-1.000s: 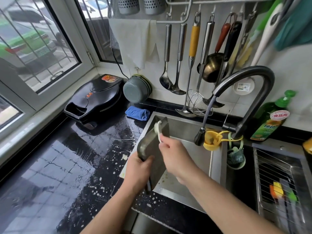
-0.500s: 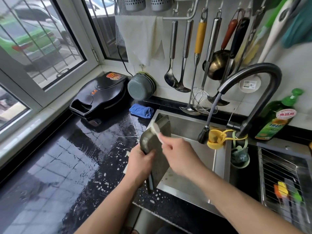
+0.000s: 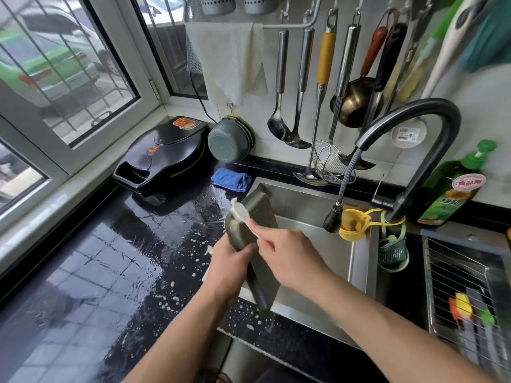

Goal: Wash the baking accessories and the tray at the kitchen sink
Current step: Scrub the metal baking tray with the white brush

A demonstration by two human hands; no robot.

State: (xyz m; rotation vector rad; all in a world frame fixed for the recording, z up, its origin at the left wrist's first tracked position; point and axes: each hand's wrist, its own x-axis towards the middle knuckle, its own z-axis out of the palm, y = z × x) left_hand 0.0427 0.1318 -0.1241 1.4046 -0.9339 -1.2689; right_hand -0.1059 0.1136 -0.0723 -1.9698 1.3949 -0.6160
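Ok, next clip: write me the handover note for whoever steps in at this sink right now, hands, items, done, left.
Left hand: grips the dark baking tray by its left edge, holding it tilted on edge over the sink.
Right hand: fingers pinch a small white scraper against the tray's upper left corner.
Faucet: no water visibly running.
Done: cannot be judged; white splatter is on the wet counter.
Left: finish scraping the tray, rinse it, wash the scraper. Colourful tools lie in the rack on the right; whether they are clean cannot be told.
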